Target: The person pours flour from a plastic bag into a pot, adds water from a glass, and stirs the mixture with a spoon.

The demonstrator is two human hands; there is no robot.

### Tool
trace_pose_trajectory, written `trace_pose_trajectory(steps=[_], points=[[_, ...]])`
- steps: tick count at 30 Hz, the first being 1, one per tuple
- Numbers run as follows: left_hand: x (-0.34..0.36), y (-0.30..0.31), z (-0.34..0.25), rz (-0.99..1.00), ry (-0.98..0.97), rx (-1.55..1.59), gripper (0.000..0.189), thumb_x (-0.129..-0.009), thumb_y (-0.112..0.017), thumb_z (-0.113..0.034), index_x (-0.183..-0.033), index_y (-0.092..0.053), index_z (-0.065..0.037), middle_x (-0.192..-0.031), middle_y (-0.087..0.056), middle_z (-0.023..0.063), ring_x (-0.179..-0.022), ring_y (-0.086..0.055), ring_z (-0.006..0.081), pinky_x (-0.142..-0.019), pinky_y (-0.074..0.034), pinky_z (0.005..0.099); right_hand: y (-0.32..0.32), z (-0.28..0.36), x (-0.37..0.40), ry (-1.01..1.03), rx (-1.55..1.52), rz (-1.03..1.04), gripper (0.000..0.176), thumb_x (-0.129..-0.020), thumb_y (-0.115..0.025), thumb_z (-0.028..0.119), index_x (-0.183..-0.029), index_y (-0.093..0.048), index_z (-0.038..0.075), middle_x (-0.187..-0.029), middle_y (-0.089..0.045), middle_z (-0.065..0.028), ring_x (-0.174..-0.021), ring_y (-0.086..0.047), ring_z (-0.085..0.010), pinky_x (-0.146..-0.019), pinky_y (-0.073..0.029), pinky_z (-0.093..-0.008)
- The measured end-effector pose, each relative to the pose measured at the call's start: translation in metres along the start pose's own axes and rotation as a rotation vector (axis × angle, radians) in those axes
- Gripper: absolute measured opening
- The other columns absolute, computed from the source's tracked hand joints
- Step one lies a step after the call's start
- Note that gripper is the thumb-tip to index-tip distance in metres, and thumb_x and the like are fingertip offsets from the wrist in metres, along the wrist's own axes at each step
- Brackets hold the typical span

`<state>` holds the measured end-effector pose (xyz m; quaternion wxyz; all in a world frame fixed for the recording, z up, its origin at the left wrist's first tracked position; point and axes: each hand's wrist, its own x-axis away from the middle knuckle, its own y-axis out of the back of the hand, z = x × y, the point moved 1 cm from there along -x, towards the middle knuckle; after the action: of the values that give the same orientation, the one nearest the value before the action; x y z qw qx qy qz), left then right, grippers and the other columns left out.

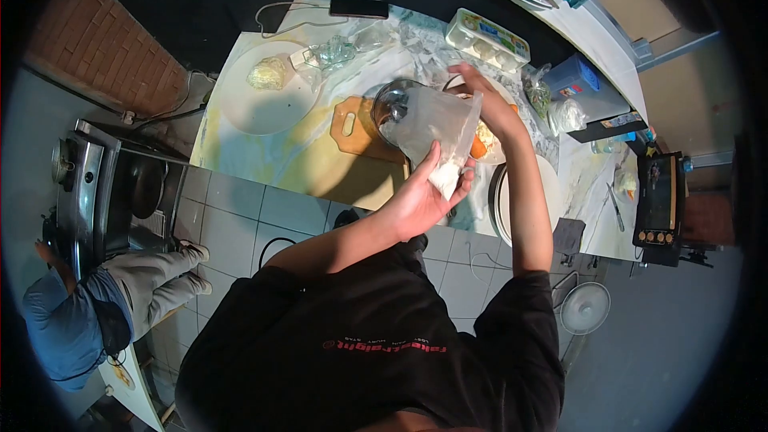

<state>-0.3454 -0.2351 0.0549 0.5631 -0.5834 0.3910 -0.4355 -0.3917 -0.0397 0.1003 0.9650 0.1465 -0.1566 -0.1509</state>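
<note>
My left hand [433,196] is closed around a clear plastic bag [438,124] with white powder [446,179] gathered in its lower corner. Tilted over the counter, the bag partly covers a dark, shiny bowl [391,112]. Just beyond the bag, my right hand [482,94] reaches over a plate of chopped food, its fingers curled; the bag and the hand itself hide what they grip. An orange carrot piece [478,148] and pale chopped bits [486,134] show between the bag and my right forearm. A wooden cutting board [350,130] lies left of the bowl.
A white plate [260,116] holds a pale wrapped lump [269,74]. An egg carton [488,40], a phone [359,7] and a blue container [578,84] line the back. A toaster oven [660,198] stands right. At lower left, another person [80,312] is by the stove [120,192].
</note>
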Motion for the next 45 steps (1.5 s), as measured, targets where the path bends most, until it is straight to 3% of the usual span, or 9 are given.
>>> trace_pose_trajectory(steps=[8, 15, 18, 24, 30, 34, 36, 37, 45], points=[[-0.020, -0.008, -0.010, -0.070, -0.127, -0.059, 0.051, -0.103, -0.040, -0.049, -0.131, -0.049, -0.007, -0.126, -0.058, 0.0037, -0.118, -0.055, 0.0157, -0.103, -0.044, 0.0343, -0.024, 0.041, 0.107, 0.041, 0.352, -0.101, 0.041, -0.095, -0.062, 0.037, -0.098, -0.058, -0.004, -0.081, -0.061, -0.0131, -0.072, -0.062, -0.0200, -0.066, -0.048, -0.0346], [-0.038, -0.001, -0.007, -0.041, -0.063, -0.019, 0.056, -0.102, -0.041, -0.052, -0.139, -0.042, -0.010, -0.132, -0.055, 0.0058, -0.126, -0.050, 0.0176, -0.108, -0.039, 0.0369, -0.029, 0.027, 0.090, 0.278, 0.455, -0.317, 0.025, -0.089, -0.063, 0.014, -0.105, -0.060, -0.006, -0.089, -0.064, -0.0232, -0.076, -0.064, -0.0379, -0.070, -0.049, -0.0418], [-0.035, -0.003, -0.008, -0.078, -0.022, -0.092, 0.061, -0.101, -0.042, -0.054, -0.143, -0.035, -0.010, -0.127, -0.056, 0.0099, -0.126, -0.051, 0.0206, -0.108, -0.039, 0.0385, -0.024, 0.030, 0.078, 0.346, 0.656, -0.335, 0.035, -0.093, -0.062, 0.016, -0.120, -0.059, -0.005, -0.099, -0.068, -0.0231, -0.085, -0.069, -0.0304, -0.067, -0.053, -0.0353], [0.005, 0.012, -0.042, -0.178, 0.082, -0.614, 0.061, -0.102, -0.041, -0.051, -0.142, -0.031, -0.006, -0.119, -0.058, 0.0137, -0.112, -0.060, 0.0253, -0.100, -0.046, 0.0384, -0.016, 0.033, 0.056, 0.362, 0.718, -0.281, 0.017, -0.095, -0.057, 0.009, -0.109, -0.061, 0.000, -0.094, -0.067, -0.0233, -0.075, -0.069, -0.0333, -0.066, -0.050, -0.0399], [-0.022, -0.013, -0.117, -0.239, -0.919, -1.812, 0.057, -0.092, -0.068, -0.014, -0.140, -0.037, -0.008, -0.117, -0.058, 0.0088, -0.103, -0.059, 0.0188, -0.091, -0.046, 0.0323, -0.001, 0.042, 0.049, 0.515, 0.683, -0.145, 0.025, -0.094, -0.063, 0.014, -0.115, -0.058, 0.003, -0.090, -0.067, -0.0207, -0.072, -0.063, -0.0303, -0.069, -0.049, -0.0368], [-0.057, -0.033, -0.147, -0.137, -0.965, -1.812, 0.045, -0.092, -0.069, -0.016, -0.132, -0.049, -0.006, -0.117, -0.060, 0.0084, -0.107, -0.058, 0.0166, -0.094, -0.045, 0.0334, -0.001, 0.057, 0.049, 0.429, 0.603, -0.043, 0.024, -0.091, -0.065, 0.011, -0.113, -0.059, 0.003, -0.089, -0.066, -0.0203, -0.078, -0.064, -0.0307, -0.072, -0.049, -0.0396], [-0.070, -0.028, -0.164, 0.096, -0.698, -1.799, 0.039, -0.088, -0.073, -0.021, -0.121, -0.059, -0.006, -0.109, -0.065, 0.0102, -0.104, -0.061, 0.0180, -0.091, -0.048, 0.0323, -0.002, 0.060, 0.049, 0.376, 0.564, -0.042, 0.024, -0.088, -0.066, 0.008, -0.111, -0.061, 0.003, -0.092, -0.067, -0.0209, -0.085, -0.066, -0.0346, -0.076, -0.050, -0.0419], [-0.073, -0.024, -0.165, 0.010, -0.694, -1.666, 0.025, -0.090, -0.072, -0.020, -0.108, -0.065, -0.005, -0.092, -0.067, 0.0044, -0.088, -0.062, 0.0113, -0.080, -0.050, 0.0266, -0.003, 0.060, 0.049, 0.395, 0.510, -0.086, 0.025, -0.087, -0.067, 0.006, -0.111, -0.060, 0.003, -0.092, -0.067, -0.0191, -0.083, -0.067, -0.0319, -0.075, -0.051, -0.0409], [-0.074, -0.027, -0.171, -0.012, -0.728, -1.623, 0.023, -0.091, -0.072, -0.018, -0.106, -0.064, -0.004, -0.090, -0.065, 0.0004, -0.080, -0.057, 0.0053, -0.071, -0.046, 0.0209, 0.009, 0.050, 0.045, 0.548, 0.412, -0.341, 0.013, -0.084, -0.066, 0.000, -0.097, -0.070, 0.001, -0.089, -0.067, -0.0156, -0.081, -0.067, -0.0277, -0.074, -0.054, -0.0361]])
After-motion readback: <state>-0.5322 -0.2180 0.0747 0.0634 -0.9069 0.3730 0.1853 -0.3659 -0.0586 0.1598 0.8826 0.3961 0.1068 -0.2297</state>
